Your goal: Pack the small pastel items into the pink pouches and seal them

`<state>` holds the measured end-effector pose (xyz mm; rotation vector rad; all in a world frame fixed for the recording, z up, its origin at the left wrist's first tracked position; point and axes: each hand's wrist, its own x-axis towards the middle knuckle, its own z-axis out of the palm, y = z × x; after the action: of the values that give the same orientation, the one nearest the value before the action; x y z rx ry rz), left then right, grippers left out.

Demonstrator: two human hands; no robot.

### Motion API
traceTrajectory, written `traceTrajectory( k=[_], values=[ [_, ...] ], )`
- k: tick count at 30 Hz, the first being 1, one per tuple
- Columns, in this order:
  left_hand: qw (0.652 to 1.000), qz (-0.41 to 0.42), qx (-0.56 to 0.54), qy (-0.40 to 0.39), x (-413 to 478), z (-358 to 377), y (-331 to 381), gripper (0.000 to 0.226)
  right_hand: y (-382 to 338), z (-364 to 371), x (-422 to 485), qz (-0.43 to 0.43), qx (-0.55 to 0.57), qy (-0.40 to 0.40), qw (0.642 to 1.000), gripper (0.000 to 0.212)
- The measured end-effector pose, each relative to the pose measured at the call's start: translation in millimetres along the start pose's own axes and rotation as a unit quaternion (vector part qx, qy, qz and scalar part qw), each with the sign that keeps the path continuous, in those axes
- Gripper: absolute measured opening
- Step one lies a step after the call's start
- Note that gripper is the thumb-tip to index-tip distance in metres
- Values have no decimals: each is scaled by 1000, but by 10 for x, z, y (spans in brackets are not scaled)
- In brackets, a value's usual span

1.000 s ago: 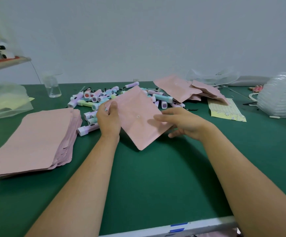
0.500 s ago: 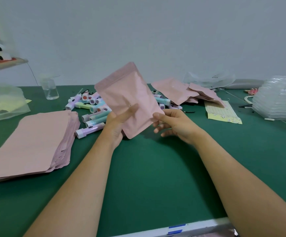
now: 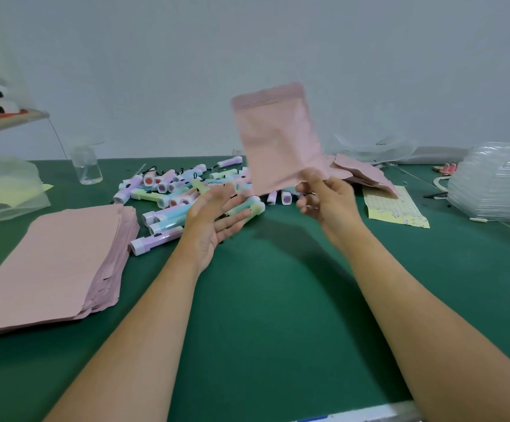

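Observation:
A pink pouch (image 3: pixel 276 138) stands upright in the air above the green table (image 3: pixel 278 300), blurred by motion. My right hand (image 3: pixel 323 197) pinches its lower right corner. My left hand (image 3: pixel 214 220) hovers palm up just left of the pouch's bottom edge, fingers spread, holding nothing. Behind the hands lies a heap of small pastel flashlight-shaped items (image 3: pixel 171 193) in blue, green, purple and pink. A thick stack of flat pink pouches (image 3: pixel 49 263) lies at the left. Behind the held pouch, to the right, more pink pouches (image 3: pixel 363 173) are piled.
A clear glass bottle (image 3: pixel 87 164) stands at the back left beside a plastic bag (image 3: pixel 4 190). A yellow patterned sheet (image 3: pixel 395 208) lies right of my right hand. Stacked clear plastic packaging (image 3: pixel 494 184) fills the far right. The table's front edge (image 3: pixel 369 414) runs at the bottom.
The pouch went from lying on the table to being lifted and swung right. My left hand let go of it and opened; my right hand now holds it alone.

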<state>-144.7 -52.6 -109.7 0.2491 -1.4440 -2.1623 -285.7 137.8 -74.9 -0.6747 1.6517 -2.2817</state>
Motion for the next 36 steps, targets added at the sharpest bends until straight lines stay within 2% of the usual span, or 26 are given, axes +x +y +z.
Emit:
traceTrajectory(
  k=[5, 10, 15, 18, 24, 27, 32, 34, 36],
  values=[
    [1000, -8, 11, -5, 28, -17, -24, 47, -239, -235, 363, -20, 65, 145, 987, 19],
    [1000, -8, 23, 2, 42, -9, -37, 39, -259, -402, 734, 7, 76, 215, 974, 24],
    [999, -9, 35, 5, 34, -10, -36, 37, -185, -528, 980, 29, 44, 235, 971, 24],
    [999, -13, 36, 12, 28, 0, -22, 33, -130, -676, 1064, 69, -18, 213, 974, 22],
    [998, -12, 59, 24, 10, 34, -5, 33, 72, -793, 953, 87, -88, 176, 977, 39],
    [992, 15, 111, 57, -1, 56, -6, 23, 157, -701, 706, 74, -166, 163, 970, 40],
    [959, 102, 207, 168, -44, 86, 44, 14, 348, -158, 145, 3, -266, 96, 959, 44],
    [917, 150, 288, 232, -73, 80, 86, 11, 394, 103, 2, -21, -319, 58, 946, 49],
    [847, 207, 393, 292, -123, 38, 184, 19, 427, 303, -120, -38, -369, 29, 928, 54]
  ],
)
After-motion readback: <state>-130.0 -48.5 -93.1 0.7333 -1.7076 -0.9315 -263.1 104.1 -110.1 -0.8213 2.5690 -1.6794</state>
